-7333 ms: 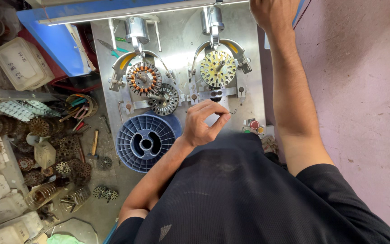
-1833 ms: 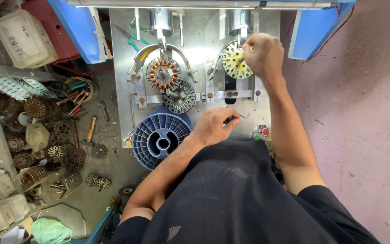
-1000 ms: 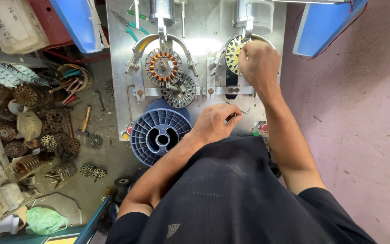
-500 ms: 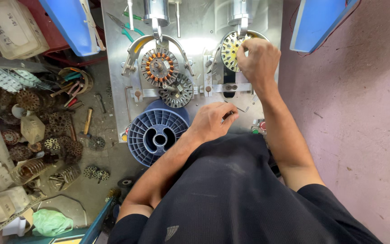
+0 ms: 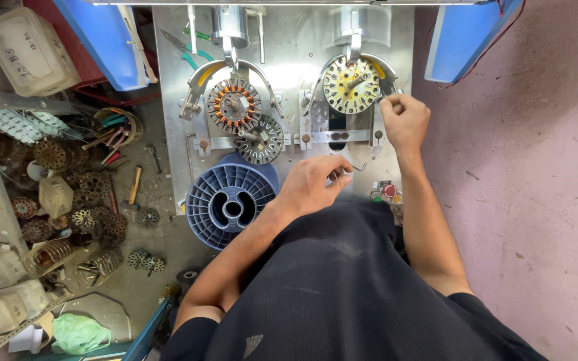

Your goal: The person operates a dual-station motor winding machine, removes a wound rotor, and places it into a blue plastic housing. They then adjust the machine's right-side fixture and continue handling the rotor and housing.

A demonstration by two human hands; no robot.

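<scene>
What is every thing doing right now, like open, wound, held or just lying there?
Round yellow metal stator: mounted, bare of wire.
Round copper-wound stator: mounted, coils wound.
Grey toothed stator: mounted below it.
Blue plastic spool: lying flat.
Right hand: fingers pinched beside yellow stator.
Left hand: fingers curled, contents unclear.

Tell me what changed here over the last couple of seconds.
The right hand came off the face of the yellow stator and moved to its right edge, uncovering it. The left hand stayed near the blue spool; the copper-wound stator stayed mounted.
</scene>
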